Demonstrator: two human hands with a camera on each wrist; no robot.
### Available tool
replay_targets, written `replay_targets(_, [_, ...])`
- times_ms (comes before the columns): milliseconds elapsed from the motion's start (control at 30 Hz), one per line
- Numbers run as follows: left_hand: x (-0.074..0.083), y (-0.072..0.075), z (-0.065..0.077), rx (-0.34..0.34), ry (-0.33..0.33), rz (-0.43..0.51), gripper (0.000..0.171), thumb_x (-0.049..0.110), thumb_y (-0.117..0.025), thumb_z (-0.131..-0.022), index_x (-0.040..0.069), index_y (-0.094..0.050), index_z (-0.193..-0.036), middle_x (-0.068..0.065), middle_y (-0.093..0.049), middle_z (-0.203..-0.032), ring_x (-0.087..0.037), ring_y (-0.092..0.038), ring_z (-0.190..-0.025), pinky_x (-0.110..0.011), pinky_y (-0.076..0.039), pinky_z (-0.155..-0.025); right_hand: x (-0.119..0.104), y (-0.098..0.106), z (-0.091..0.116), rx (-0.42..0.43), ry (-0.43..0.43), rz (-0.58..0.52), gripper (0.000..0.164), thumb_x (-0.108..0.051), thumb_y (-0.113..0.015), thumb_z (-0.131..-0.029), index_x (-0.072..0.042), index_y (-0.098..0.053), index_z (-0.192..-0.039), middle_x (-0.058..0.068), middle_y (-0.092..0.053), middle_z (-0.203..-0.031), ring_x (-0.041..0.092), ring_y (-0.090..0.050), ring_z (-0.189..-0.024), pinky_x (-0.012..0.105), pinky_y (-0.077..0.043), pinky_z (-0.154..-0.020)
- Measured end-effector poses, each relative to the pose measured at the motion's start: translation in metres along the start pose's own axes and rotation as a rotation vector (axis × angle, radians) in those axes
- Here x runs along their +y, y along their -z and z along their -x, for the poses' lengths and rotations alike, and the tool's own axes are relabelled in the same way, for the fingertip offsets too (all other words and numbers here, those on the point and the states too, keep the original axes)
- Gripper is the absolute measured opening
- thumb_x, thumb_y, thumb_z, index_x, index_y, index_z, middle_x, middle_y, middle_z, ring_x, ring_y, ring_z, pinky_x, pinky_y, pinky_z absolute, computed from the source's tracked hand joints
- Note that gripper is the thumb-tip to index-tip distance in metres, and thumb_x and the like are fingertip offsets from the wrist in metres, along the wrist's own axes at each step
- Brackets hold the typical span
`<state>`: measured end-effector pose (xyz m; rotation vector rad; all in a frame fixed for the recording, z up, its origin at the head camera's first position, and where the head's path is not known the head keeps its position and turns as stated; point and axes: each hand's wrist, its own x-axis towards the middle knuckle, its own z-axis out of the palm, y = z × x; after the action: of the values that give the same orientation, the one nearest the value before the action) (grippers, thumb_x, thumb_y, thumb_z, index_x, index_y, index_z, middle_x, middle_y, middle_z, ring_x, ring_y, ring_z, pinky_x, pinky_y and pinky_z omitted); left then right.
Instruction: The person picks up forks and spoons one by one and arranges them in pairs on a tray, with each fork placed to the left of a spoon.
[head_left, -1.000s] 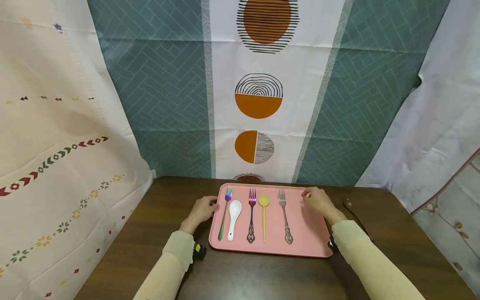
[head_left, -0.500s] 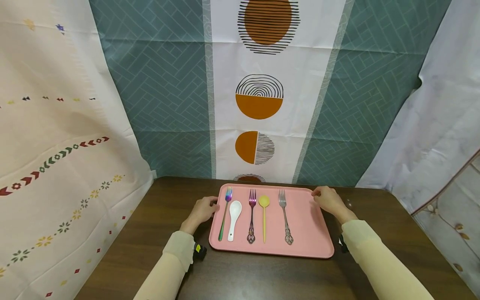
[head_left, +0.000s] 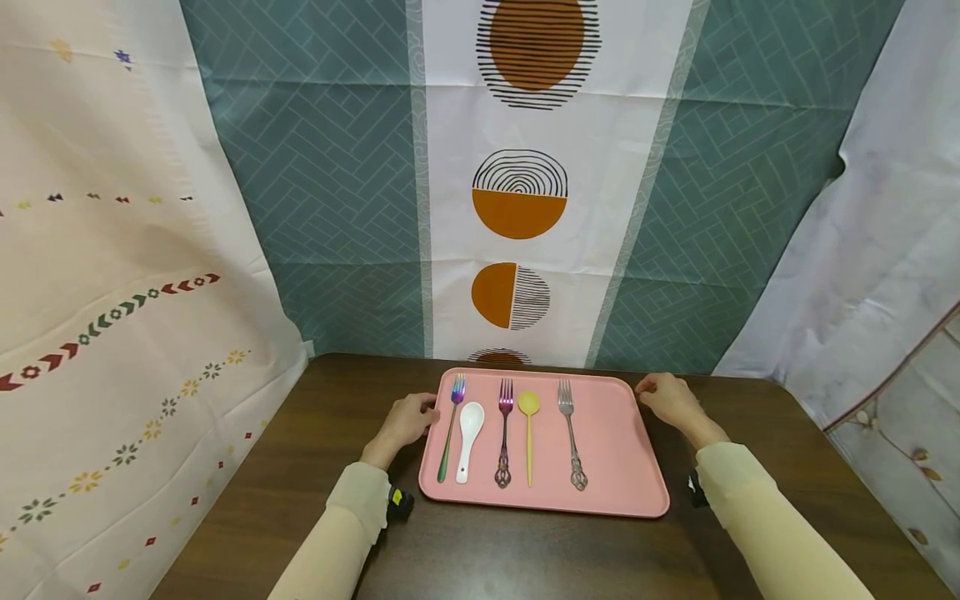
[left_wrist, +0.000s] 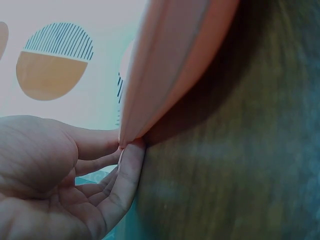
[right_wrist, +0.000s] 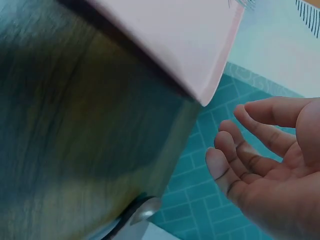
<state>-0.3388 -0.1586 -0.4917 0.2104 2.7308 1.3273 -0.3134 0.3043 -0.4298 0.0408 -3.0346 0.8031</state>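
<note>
A pink tray (head_left: 622, 467) lies on the dark wooden table. Along it, from left to right, are a rainbow fork (head_left: 447, 437), a white soup spoon (head_left: 470, 429), a purple fork (head_left: 504, 429), a yellow spoon (head_left: 528, 433) and a silver fork (head_left: 572, 437). My left hand (head_left: 408, 419) pinches the tray's left rim; the left wrist view has the thumb and a finger on either side of that rim. My right hand (head_left: 675, 406) is just off the tray's back right corner, fingers loosely bent and holding nothing. A metal spoon (right_wrist: 145, 210) shows beyond it in the right wrist view, hidden by my arm in the head view.
The wooden table (head_left: 480, 558) carries on in front of the tray and to both sides. A patterned green and white cloth (head_left: 517, 250) hangs right behind its back edge. Pale cloths hang at the left (head_left: 150, 333) and right (head_left: 840, 275).
My right hand has moved right, from over the tray's back right part to just outside its corner. The metal spoon has become covered by my right arm. My left hand stays at the rim.
</note>
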Motion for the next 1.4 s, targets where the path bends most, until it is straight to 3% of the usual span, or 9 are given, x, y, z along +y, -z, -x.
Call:
replay_targets(400, [0.001,0.0,0.0,0.003,0.003,0.0,0.039,0.007,-0.062,-0.103,-0.006,-0.061,-0.139,-0.016,-0.072,-0.104,-0.022,-0.073,-0.083,-0.039,-0.063,-0.076,0.026,0.012,0.006,0.029,0.014,0.048,0.026,-0.005,-0.056,-0.096,0.009,-0.069,-0.113,0.034,-0.066,-0.119,0.056,-0.06,-0.112,0.064,-0.051,-0.09])
replay_targets(700, [0.001,-0.001,-0.001,0.0,0.015,-0.002,0.039,0.007,-0.062,-0.103,-0.006,-0.06,-0.14,-0.018,-0.072,-0.108,-0.023,-0.073,-0.086,-0.039,-0.063,-0.078,0.044,0.022,0.009,0.051,0.015,0.089,0.026,-0.005,-0.056,-0.093,0.01,-0.069,-0.11,0.034,-0.068,-0.113,0.053,-0.063,-0.103,0.062,-0.052,-0.086])
replay_targets(933, [0.0,0.0,-0.002,-0.001,0.024,-0.006,0.04,0.007,-0.062,-0.103,-0.006,-0.059,-0.141,-0.021,-0.071,-0.114,-0.025,-0.074,-0.089,-0.041,-0.063,-0.081,0.052,0.028,0.014,0.051,0.008,0.111,0.028,-0.005,-0.054,-0.092,0.011,-0.069,-0.109,0.036,-0.065,-0.116,0.057,-0.06,-0.109,0.064,-0.05,-0.089])
replay_targets(1400, [0.003,0.002,0.0,0.001,0.006,-0.001,0.039,0.006,-0.061,-0.103,-0.008,-0.059,-0.14,-0.023,-0.07,-0.116,-0.027,-0.074,-0.092,-0.042,-0.063,-0.081,0.064,0.033,0.021,0.031,-0.037,0.136,0.028,-0.006,-0.051,-0.095,0.013,-0.067,-0.107,0.036,-0.066,-0.112,0.054,-0.063,-0.101,0.063,-0.051,-0.087])
